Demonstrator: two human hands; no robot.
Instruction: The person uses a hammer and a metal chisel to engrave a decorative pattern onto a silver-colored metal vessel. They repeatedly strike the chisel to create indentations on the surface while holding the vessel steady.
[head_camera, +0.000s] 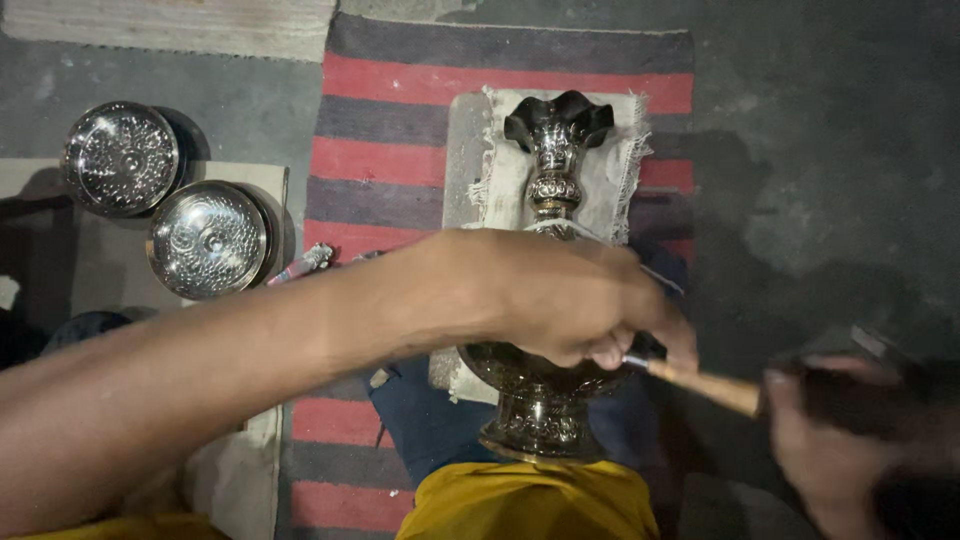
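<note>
- Nearest the camera, at six o'clock, a fold of yellow cloth (530, 500) covers the person's lap; the foot of a metal vase (545, 400) rests just above it.
- The vase lies lengthwise, pointing toward twelve o'clock: its embossed base sits at the bottom centre, its round body is mostly hidden under the left hand, and its narrow neck runs up to a dark, scalloped mouth.
- The left hand (560, 300) reaches in from eight o'clock, forearm crossing the lower left of the view. Its fingers are curled closed around a thin metal tool (640, 362), pinched so that the tip meets the body of the vase.
- The right hand (850, 440), at four o'clock, is blurred. It seems wrapped around a dark object, with a light wooden handle (715, 388) reaching from it toward the tool; the exact grip I cannot tell.
- Dark blue fabric (430, 420) shows under the vase at seven o'clock.
- The neck and mouth of the vase lie on a pale, frayed-edged cloth (615, 180), spread over a rug striped red and grey (390, 160).
- At nine o'clock, a small pinkish object (300, 265) lies at the edge of the rug, too indistinct to identify.
- Farther left, toward ten o'clock, two round, shiny embossed metal dishes (208, 238) sit side by side on a pale mat (100, 250), nearly touching each other.
- The grey floor (820, 130) fills the area from one to three o'clock.
</note>
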